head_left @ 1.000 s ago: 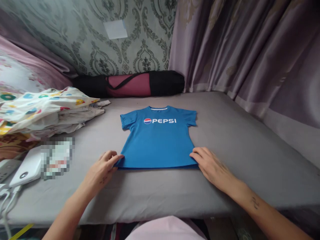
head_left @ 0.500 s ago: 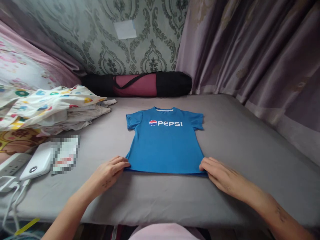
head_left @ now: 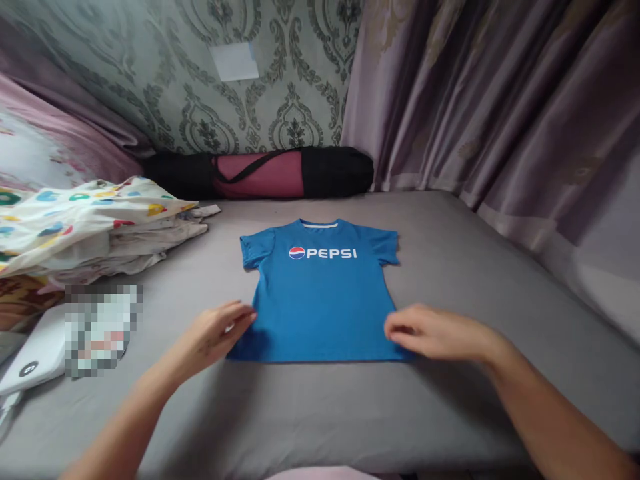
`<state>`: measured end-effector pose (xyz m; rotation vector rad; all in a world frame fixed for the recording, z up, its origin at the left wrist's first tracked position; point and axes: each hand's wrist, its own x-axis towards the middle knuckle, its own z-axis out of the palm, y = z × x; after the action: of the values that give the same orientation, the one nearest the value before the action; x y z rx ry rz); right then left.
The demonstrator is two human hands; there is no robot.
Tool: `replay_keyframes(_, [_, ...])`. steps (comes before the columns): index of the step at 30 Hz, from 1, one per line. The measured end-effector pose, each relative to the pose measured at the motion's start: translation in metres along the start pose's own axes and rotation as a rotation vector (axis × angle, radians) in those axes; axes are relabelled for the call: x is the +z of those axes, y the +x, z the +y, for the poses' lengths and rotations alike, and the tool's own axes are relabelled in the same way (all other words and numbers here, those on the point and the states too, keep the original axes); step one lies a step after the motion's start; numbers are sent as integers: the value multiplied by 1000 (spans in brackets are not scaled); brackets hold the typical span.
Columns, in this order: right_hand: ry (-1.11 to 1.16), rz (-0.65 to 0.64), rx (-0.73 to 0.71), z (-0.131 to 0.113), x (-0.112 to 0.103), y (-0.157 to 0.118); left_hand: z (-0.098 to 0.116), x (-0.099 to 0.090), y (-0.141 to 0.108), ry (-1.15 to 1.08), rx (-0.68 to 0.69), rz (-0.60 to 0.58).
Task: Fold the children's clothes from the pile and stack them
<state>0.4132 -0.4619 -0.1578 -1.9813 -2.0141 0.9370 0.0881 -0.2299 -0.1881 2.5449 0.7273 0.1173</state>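
Observation:
A blue short-sleeved T-shirt (head_left: 320, 307) with a white PEPSI print lies flat, front up, its neck pointing away from me and its hem toward me. Over its lower left side my left hand (head_left: 217, 333) hovers, fingers stretched forward and a small gap showing beside the thumb. It grips no cloth. My right hand (head_left: 425, 331) hangs over the lower right side, fingers loosely bent and the thumb apart from them, also holding nothing. Both lower corners of the shirt are flat on the grey sheet (head_left: 300, 413).
Against the patterned wall lies a long black and maroon bag (head_left: 260, 175). A pile of folded cloth (head_left: 100, 223) sits at the left. Nearer me are a white power bank (head_left: 37, 353) with a cable and a blurred-out packet (head_left: 105, 333). Curtains (head_left: 440, 100) hang at the right.
Both hands have let go of the shirt's bottom corners and risen slightly above it. The hem now lies flat and spreads wider. The view has shifted a little to the right.

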Motion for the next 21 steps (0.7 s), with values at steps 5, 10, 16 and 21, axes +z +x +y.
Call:
replay_keyframes(5, [-129, 476, 99, 25, -3, 115, 11, 40, 100, 25, 202, 152])
replay_keyframes(10, [-281, 446, 198, 50, 10, 168, -1, 76, 144, 210, 101, 101])
replay_keyframes(16, [-355, 351, 24, 53, 27, 127, -30, 61, 99, 282, 178, 32])
replay_keyframes(21, [-349, 309, -66, 46, 44, 84, -43, 45, 58, 256, 187, -12])
